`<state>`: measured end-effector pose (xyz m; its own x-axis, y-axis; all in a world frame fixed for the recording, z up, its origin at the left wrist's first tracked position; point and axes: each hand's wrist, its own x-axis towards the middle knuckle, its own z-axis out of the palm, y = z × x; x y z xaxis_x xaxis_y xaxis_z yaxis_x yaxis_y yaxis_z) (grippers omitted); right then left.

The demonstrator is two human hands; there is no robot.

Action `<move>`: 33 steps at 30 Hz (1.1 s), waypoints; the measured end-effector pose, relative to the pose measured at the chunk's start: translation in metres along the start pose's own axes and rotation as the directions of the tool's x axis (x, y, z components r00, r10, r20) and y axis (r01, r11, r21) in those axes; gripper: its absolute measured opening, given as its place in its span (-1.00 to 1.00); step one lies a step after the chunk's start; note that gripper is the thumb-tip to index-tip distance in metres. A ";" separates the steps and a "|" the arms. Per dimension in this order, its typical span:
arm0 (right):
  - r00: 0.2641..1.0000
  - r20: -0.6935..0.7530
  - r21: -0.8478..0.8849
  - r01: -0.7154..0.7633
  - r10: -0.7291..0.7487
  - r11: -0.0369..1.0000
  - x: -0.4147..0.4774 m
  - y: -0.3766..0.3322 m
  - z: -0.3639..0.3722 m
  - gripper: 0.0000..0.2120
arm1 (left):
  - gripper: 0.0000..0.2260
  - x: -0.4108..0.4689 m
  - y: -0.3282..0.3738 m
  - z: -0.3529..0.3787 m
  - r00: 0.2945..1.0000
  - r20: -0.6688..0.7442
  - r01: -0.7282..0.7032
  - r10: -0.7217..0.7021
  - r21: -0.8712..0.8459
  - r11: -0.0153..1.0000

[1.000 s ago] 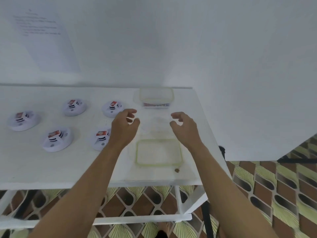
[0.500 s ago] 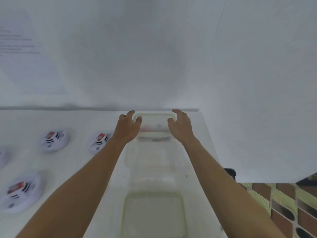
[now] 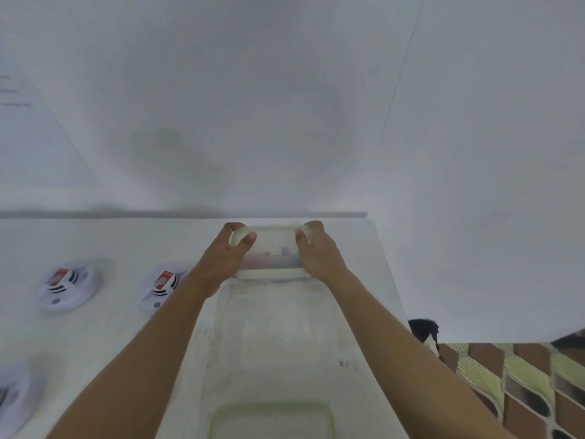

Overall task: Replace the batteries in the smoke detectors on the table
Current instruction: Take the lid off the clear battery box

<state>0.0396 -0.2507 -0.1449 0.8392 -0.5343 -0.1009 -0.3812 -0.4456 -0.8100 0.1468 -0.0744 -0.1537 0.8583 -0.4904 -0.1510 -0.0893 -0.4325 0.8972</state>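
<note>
A lidded clear plastic box (image 3: 270, 248) with dim reddish contents stands at the far right of the white table (image 3: 126, 242), near the wall. My left hand (image 3: 221, 259) grips its left end and my right hand (image 3: 318, 256) grips its right end, fingers curled over the lid's rim. White round smoke detectors lie open on the table with red-labelled batteries showing: one (image 3: 161, 288) just left of my left forearm, another (image 3: 68, 288) further left, and a third (image 3: 14, 397) cut off at the lower left edge.
An open clear container (image 3: 273, 331) lies between my forearms, and a green-rimmed lid (image 3: 272, 419) sits closer to me. The table's right edge drops to a patterned floor (image 3: 522, 384). A white wall stands right behind the table.
Both hands reached forward from above the open container to the lidded box and closed on its two ends. The view tilted up and moved closer to the table.
</note>
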 end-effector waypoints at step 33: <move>0.997 0.067 0.246 -0.063 0.048 0.967 0.025 -0.005 0.012 -0.50 | -0.36 0.030 0.040 0.025 0.997 -0.063 -0.021 0.043 0.318 0.948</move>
<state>0.0672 -0.2537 -0.1501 0.8440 -0.5060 -0.1778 -0.3260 -0.2207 -0.9192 0.1563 -0.1250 -0.1332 0.8839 -0.4598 -0.0859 -0.2631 -0.6406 0.7214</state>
